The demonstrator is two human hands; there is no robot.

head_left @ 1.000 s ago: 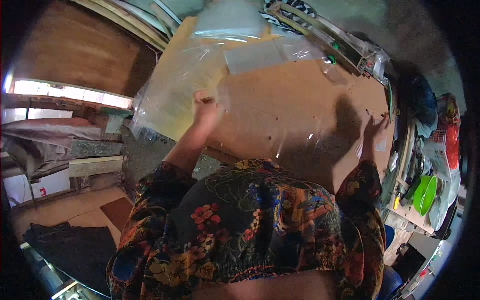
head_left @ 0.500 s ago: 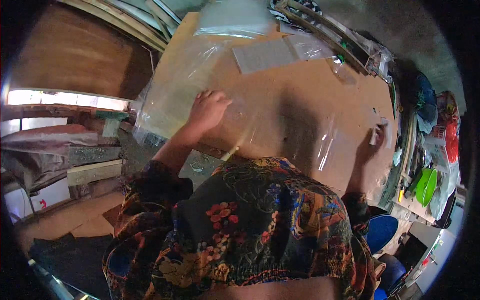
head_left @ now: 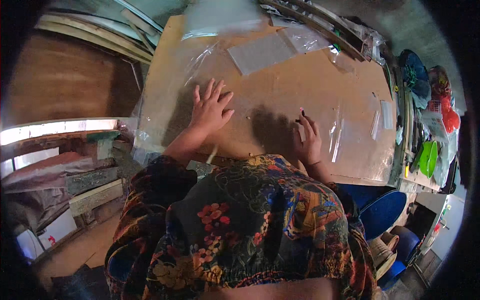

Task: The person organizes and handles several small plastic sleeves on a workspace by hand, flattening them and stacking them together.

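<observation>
A clear plastic sheet [head_left: 172,107] is spread over the tan board of the table [head_left: 280,87]. My left hand [head_left: 210,109] lies on the sheet at the left, fingers stretched and spread, holding nothing. Nearer the middle, my right hand [head_left: 308,142] is closed around a small dark object with a pinkish tip [head_left: 301,116], its kind too small to make out. Something pale shows below it, between thumb and fingers. A flat stack of clear plastic pieces [head_left: 262,53] rests beyond my hands. Near the board's right edge lies a narrow clear strip [head_left: 386,114].
A pile of whitish plastic [head_left: 222,17] sits at the far edge, beside wooden rails [head_left: 330,25]. Off the right side are a green basin [head_left: 427,159], a red bag [head_left: 451,120] and a blue stool-like shape [head_left: 385,210]. Planks [head_left: 95,195] lie at the left.
My right hand has come from the right edge to the middle, and the clear strip now lies at that edge. My left hand's fingers have spread out flat.
</observation>
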